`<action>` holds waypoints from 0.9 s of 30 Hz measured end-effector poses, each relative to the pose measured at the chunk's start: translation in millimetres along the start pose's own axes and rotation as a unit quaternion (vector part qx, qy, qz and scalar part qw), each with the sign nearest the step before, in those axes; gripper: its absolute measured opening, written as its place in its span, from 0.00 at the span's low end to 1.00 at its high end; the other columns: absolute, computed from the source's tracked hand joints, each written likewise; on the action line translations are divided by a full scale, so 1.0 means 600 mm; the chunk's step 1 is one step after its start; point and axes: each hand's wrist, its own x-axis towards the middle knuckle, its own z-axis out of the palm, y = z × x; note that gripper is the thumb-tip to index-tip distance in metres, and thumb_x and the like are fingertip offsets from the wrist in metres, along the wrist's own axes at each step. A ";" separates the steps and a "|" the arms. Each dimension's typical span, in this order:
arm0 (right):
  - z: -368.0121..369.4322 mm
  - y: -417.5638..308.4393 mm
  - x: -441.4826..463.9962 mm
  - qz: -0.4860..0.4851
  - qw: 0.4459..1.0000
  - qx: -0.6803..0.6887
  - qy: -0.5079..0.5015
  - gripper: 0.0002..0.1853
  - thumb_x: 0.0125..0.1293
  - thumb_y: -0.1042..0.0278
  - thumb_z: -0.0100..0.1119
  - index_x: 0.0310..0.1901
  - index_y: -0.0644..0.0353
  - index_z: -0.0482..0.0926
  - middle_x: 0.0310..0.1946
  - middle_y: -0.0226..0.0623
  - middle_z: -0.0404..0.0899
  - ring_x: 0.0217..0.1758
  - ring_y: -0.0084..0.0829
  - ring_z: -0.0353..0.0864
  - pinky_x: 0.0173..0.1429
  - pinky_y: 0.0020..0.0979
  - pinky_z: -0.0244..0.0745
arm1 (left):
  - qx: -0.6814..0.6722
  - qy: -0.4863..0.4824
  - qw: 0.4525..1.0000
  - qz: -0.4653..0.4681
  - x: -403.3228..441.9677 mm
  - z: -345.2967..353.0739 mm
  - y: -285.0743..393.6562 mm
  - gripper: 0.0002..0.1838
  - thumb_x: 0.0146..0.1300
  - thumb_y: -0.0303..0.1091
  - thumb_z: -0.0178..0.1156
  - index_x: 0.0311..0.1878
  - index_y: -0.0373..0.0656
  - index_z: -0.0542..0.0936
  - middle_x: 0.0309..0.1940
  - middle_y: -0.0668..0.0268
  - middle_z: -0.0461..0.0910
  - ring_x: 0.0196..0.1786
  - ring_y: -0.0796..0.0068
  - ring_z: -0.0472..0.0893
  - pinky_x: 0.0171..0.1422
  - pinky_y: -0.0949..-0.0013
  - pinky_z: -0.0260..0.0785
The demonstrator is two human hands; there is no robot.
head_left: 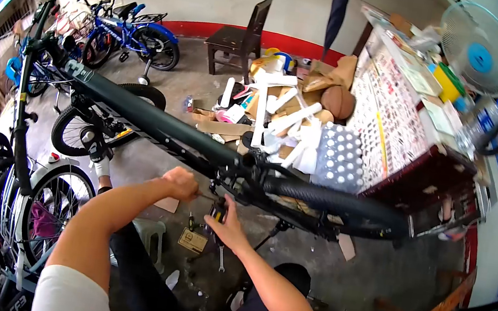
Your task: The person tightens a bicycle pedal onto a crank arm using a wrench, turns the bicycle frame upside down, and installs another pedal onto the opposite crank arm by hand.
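Slanting dark bicycle [152,121], front upper left

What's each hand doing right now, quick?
Left hand: closed in a fist; exactly what it grips cannot be told.
Right hand: closed around a black, blocky object with yellow marks.

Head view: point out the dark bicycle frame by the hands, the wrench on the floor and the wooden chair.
Dark bicycle frame [152,118]: head view, on its thick tube.
Wrench [222,258]: head view, on its shaft.
Wooden chair [232,37]: head view, on its seat.
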 end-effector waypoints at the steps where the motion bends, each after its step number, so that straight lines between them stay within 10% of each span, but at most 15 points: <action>1: 0.001 0.002 -0.013 -0.058 0.997 -0.021 0.037 0.46 0.62 0.51 0.69 0.75 0.56 0.55 0.67 0.54 0.67 0.64 0.48 0.75 0.66 0.42 0.71 | 0.042 -0.005 0.999 0.002 0.002 0.000 0.000 0.19 0.66 0.51 0.55 0.42 0.49 0.89 0.40 0.58 0.88 0.44 0.56 0.88 0.48 0.54 0.80; 9: -0.075 -0.046 -0.182 -0.132 0.986 -0.019 0.104 0.25 0.67 0.70 0.64 0.65 0.55 0.73 0.50 0.36 0.79 0.43 0.24 0.83 0.46 0.27 0.79 | -0.060 0.120 0.979 -0.153 -0.067 0.032 0.006 0.22 0.68 0.54 0.55 0.41 0.47 0.89 0.43 0.53 0.87 0.46 0.52 0.87 0.51 0.54 0.80; 14: -0.088 0.070 -0.259 -0.079 0.986 0.018 0.146 0.15 0.67 0.73 0.62 0.55 0.58 0.80 0.35 0.30 0.83 0.34 0.18 0.82 0.39 0.23 0.76 | -0.450 0.206 0.839 -0.227 -0.120 0.289 0.106 0.27 0.64 0.60 0.59 0.37 0.43 0.88 0.29 0.49 0.85 0.38 0.47 0.86 0.44 0.53 0.78; 18: -0.091 0.087 -0.317 -0.047 0.990 0.039 0.131 0.13 0.70 0.77 0.55 0.54 0.60 0.79 0.33 0.30 0.83 0.32 0.18 0.80 0.37 0.23 0.78 | -0.686 0.162 0.676 -0.215 -0.163 0.387 0.269 0.23 0.68 0.53 0.60 0.28 0.41 0.83 0.19 0.65 0.78 0.23 0.72 0.77 0.27 0.64 0.68; 27: -0.036 0.112 -0.392 -0.011 0.988 0.069 0.139 0.10 0.73 0.75 0.57 0.52 0.64 0.81 0.34 0.33 0.84 0.32 0.20 0.82 0.40 0.23 0.79 | -0.763 0.394 0.480 -0.179 -0.154 0.279 0.347 0.20 0.78 0.46 0.51 0.63 0.44 0.78 0.32 0.72 0.75 0.29 0.83 0.75 0.26 0.74 0.71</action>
